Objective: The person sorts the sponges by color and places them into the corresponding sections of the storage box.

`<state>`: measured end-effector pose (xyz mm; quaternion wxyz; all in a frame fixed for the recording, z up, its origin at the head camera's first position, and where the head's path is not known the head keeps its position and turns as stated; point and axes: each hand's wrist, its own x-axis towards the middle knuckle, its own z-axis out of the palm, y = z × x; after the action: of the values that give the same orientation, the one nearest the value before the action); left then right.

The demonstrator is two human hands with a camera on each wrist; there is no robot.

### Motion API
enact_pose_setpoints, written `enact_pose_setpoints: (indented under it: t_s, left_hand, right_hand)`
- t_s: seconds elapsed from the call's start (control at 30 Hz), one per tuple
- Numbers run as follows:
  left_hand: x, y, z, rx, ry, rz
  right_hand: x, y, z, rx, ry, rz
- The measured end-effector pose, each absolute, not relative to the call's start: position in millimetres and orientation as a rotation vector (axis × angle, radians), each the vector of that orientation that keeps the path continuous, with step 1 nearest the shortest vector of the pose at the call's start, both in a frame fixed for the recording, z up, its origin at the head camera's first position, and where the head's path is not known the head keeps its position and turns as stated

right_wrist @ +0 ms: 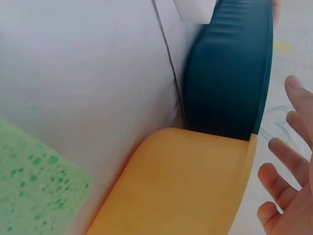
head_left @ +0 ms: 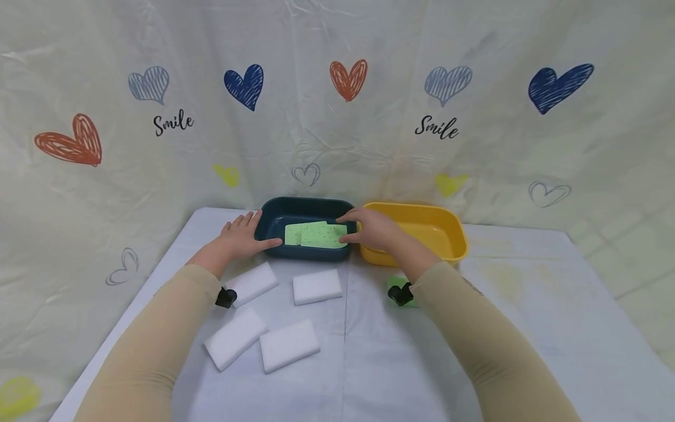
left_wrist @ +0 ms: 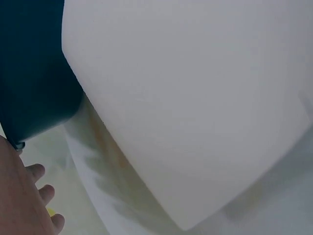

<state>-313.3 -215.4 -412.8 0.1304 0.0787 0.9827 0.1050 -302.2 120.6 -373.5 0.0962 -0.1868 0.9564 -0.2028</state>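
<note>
Two green speckled sponges (head_left: 323,236) lie overlapping inside a dark teal basin (head_left: 308,253). My left hand (head_left: 239,237) is at the basin's left end, its fingers spread and its thumb reaching over the front left corner. At the other end, my right hand (head_left: 371,228) hovers by the right rim with fingers apart, the fingertips near the sponges. In the right wrist view its fingers (right_wrist: 279,186) look loosely bent, and nothing shows between them. Whether either hand presses on the rim is hard to tell.
A yellow basin (head_left: 456,252) stands right of the teal one, partly under my right forearm. Several white sponges (head_left: 317,287) lie on the white-covered table in front. Another green sponge (right_wrist: 39,186) lies before the yellow basin. A heart-print curtain (head_left: 348,135) hangs behind.
</note>
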Motion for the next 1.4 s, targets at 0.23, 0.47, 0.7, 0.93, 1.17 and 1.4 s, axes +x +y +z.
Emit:
enact_pose_setpoints:
  t_s: [0.23, 0.47, 0.7, 0.93, 1.17, 1.4]
  left_hand:
    - [-313.6, -218.7, -414.1, 0.230, 2.849, 0.308]
    - [-312.6, -220.7, -412.9, 0.229, 2.857, 0.305]
    - [-311.1, -222.4, -414.3, 0.218, 2.850, 0.325]
    - [-310.7, -222.3, -413.3, 0.227, 2.840, 0.333]
    - [-309.6, -217.4, -410.2, 0.233, 2.839, 0.328]
    - [-310.3, -214.0, -409.8, 0.239, 2.844, 0.323]
  right_hand:
    - [-294.1, 132.0, -370.6, -0.596, 2.845, -0.715]
    - [-277.8, 151.9, -366.5, -0.685, 2.864, -0.764]
    - [-255.9, 176.2, -365.4, -0.707, 2.883, -0.741]
    - [-230.3, 204.5, -366.8, -0.741, 2.920, -0.649]
    - [-203.6, 240.2, -373.0, -0.627, 2.906, -0.668]
    - [-182.9, 273.3, -383.6, -0.589, 2.945, -0.615]
